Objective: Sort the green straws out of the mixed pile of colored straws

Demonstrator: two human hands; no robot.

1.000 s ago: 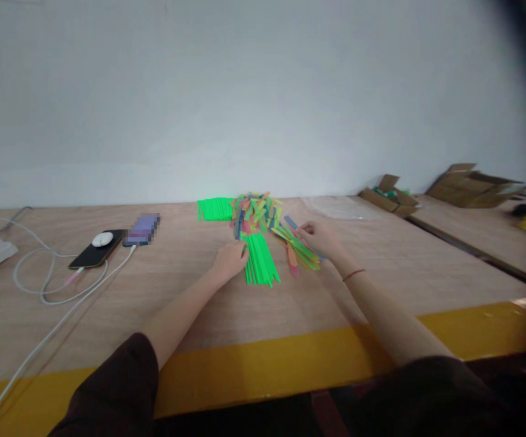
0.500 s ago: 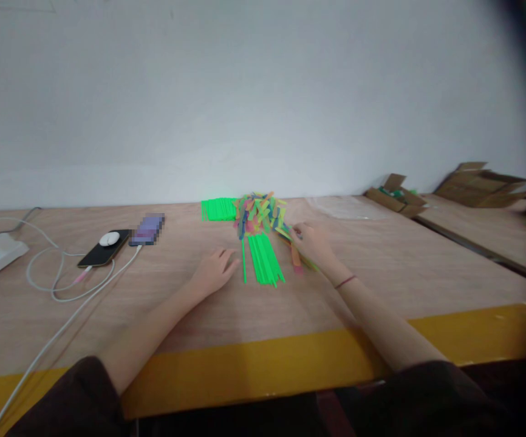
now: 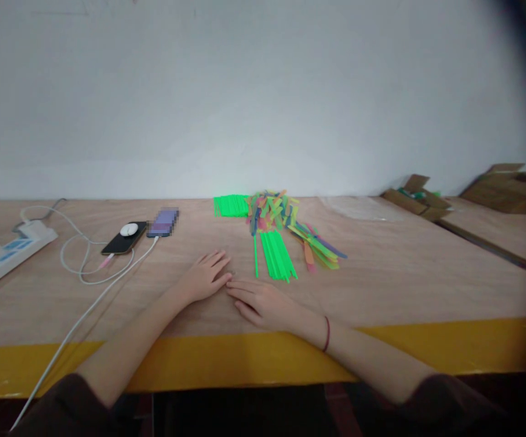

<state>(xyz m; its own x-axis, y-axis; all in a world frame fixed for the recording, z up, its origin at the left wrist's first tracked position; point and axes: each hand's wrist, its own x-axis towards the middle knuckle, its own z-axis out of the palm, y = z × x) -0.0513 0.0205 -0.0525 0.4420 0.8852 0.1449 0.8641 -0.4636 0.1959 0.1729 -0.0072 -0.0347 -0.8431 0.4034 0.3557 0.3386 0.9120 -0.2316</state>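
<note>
My left hand (image 3: 204, 277) rests on the table with fingers stretched out and nothing in it. Close beside it, my right hand (image 3: 260, 301) lies with straight fingers pointing left, their tips at my left thumb; it holds nothing. Beyond my hands lies a bundle of bright green sticks (image 3: 277, 255), with one single green stick (image 3: 256, 256) just to its left. Further back is a heap of mixed-colour flat strips (image 3: 269, 212). Several longer coloured strips (image 3: 320, 247) fan out to its right. More green sticks (image 3: 231, 206) lie in a row left of the heap.
On the left are a power strip (image 3: 14, 255), white cables (image 3: 85, 328), a black device with a white mouse-like object (image 3: 129, 230) on it, and a phone (image 3: 163, 222). Clear plastic (image 3: 358, 208) lies back right, near cardboard boxes (image 3: 420, 197). The table's front edge is yellow (image 3: 226, 364).
My right hand has left the fanned strips and moved left and nearer, down beside my left hand. The fanned strips now show fully. The view has shifted slightly left.
</note>
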